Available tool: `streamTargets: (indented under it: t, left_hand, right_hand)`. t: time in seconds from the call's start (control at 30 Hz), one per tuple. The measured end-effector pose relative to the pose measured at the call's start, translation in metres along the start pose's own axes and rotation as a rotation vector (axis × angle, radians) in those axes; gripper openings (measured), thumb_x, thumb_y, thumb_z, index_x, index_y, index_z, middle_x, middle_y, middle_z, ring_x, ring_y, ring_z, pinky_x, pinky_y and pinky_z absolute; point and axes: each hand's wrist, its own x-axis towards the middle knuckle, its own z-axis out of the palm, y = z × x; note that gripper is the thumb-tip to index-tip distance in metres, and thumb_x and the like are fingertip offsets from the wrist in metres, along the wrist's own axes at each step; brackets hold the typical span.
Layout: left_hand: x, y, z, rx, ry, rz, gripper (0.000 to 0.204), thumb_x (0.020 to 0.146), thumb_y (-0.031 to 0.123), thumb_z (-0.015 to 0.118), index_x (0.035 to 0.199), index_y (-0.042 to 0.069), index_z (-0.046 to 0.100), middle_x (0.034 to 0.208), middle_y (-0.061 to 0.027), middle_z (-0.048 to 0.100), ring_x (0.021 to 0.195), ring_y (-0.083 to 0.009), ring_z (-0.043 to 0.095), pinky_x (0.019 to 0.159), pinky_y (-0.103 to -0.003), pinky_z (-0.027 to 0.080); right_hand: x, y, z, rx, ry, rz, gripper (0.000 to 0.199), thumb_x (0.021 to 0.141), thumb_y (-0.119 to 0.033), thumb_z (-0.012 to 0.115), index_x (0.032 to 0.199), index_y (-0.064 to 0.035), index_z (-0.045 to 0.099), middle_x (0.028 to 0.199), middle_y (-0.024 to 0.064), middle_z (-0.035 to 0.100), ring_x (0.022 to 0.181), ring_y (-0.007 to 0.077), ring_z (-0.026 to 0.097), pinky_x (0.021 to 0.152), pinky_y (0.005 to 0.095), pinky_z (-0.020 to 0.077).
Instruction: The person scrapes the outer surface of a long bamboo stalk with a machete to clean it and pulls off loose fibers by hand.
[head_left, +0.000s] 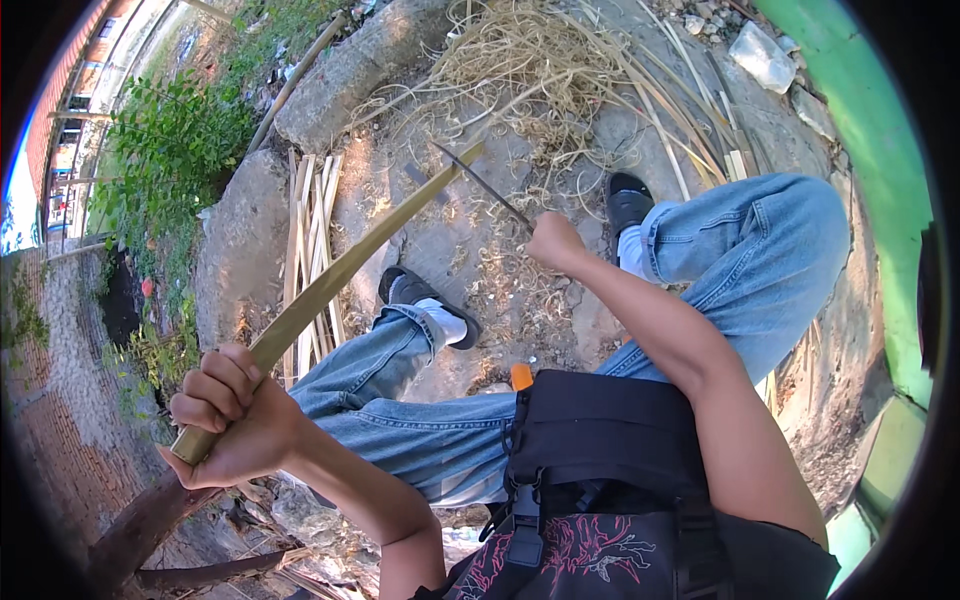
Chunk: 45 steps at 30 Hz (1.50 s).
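A long, flat bamboo strip [345, 265], yellowish green, slants up and away from the lower left toward the middle. My left hand [228, 415] is closed around its near end. My right hand [556, 243] grips a knife by its handle, which the fingers hide. The dark, narrow knife blade [490, 187] points up and to the left. Near the strip's far end the blade crosses it; whether it cuts into the bamboo I cannot tell.
A tangled heap of pale shavings [525, 60] lies beyond my feet. Split bamboo strips [312, 235] lean at the left, and more long strips [690, 110] lie at the right. Stone blocks [245, 240] stand on the left; a green wall [860, 120] borders the right. A clear plastic bag [763, 57] lies near it.
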Motion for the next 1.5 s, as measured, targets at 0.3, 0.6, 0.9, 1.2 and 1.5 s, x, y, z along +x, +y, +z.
streamTargets:
  t: [0.3,0.6,0.9,1.2,1.5]
  left_hand:
    - [0.011,0.0,-0.01,0.01,0.005,0.021,0.046,0.086,0.048,0.032,0.054,0.016,0.026,0.048,-0.0005,0.023,0.046,-0.0131,0.024,0.05,-0.031,0.026]
    - [0.016,0.0,-0.015,0.032,0.07,0.012,0.046,0.087,0.047,0.036,0.054,0.015,0.026,0.048,0.0002,0.022,0.047,-0.0133,0.024,0.05,-0.031,0.026]
    - [0.016,-0.003,-0.012,0.054,0.059,0.03,0.046,0.087,0.046,0.036,0.054,0.015,0.026,0.048,0.0003,0.022,0.046,-0.0123,0.023,0.049,-0.03,0.025]
    - [0.019,-0.006,-0.009,0.061,0.135,0.051,0.044,0.087,0.044,0.036,0.055,0.016,0.026,0.049,0.0006,0.021,0.046,-0.0118,0.021,0.049,-0.029,0.025]
    - [0.023,-0.01,-0.009,0.042,0.154,0.061,0.047,0.088,0.047,0.035,0.055,0.016,0.026,0.048,0.0003,0.022,0.043,-0.0118,0.021,0.047,-0.029,0.024]
  right_hand:
    - [0.019,-0.017,0.015,0.032,-0.059,0.052,0.026,0.07,-0.012,0.061,0.094,-0.0024,0.067,0.086,0.0214,0.066,0.082,0.0336,0.065,0.074,0.0412,0.0508]
    - [0.063,0.025,0.028,-0.066,0.034,0.104,0.019,0.069,-0.011,0.062,0.084,-0.0009,0.067,0.087,0.0214,0.066,0.084,0.0371,0.064,0.075,0.0434,0.0506]
    - [0.1,0.05,0.008,-0.198,-0.003,0.033,0.019,0.067,-0.009,0.061,0.081,0.0023,0.066,0.084,0.0232,0.065,0.082,0.0373,0.064,0.073,0.0424,0.0515]
    - [0.124,0.078,0.022,-0.133,0.0,0.129,0.02,0.068,-0.009,0.059,0.082,0.0033,0.065,0.085,0.0255,0.064,0.085,0.0387,0.063,0.075,0.0419,0.0507]
    - [0.137,0.079,0.021,-0.257,0.003,0.261,0.022,0.07,-0.011,0.06,0.086,0.0018,0.067,0.09,0.0235,0.066,0.087,0.0364,0.065,0.077,0.0423,0.0513]
